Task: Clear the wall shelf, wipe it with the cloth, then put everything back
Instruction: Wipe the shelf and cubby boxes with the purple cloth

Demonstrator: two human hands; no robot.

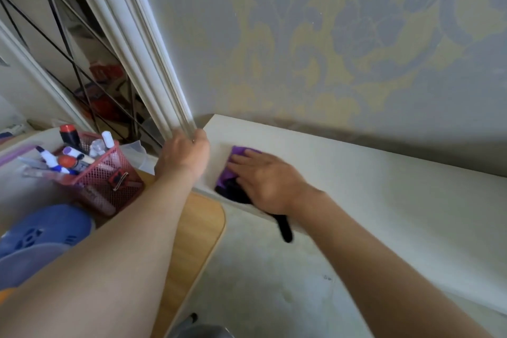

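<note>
The left hand [183, 158] curls round the white door trim [153, 77], just beside the left end of the wall shelf [384, 195]. The right hand [264, 181] presses flat, fingers straight, on the purple cloth [241, 151] at that end. The shelf's long axis runs rightward along the wall, probably the stretch left to wipe.

Our left hand [182, 158]: bare
Our right hand [263, 181]: bare
Our left forearm [115, 250]: bare
Our right forearm [384, 258]: bare
</note>
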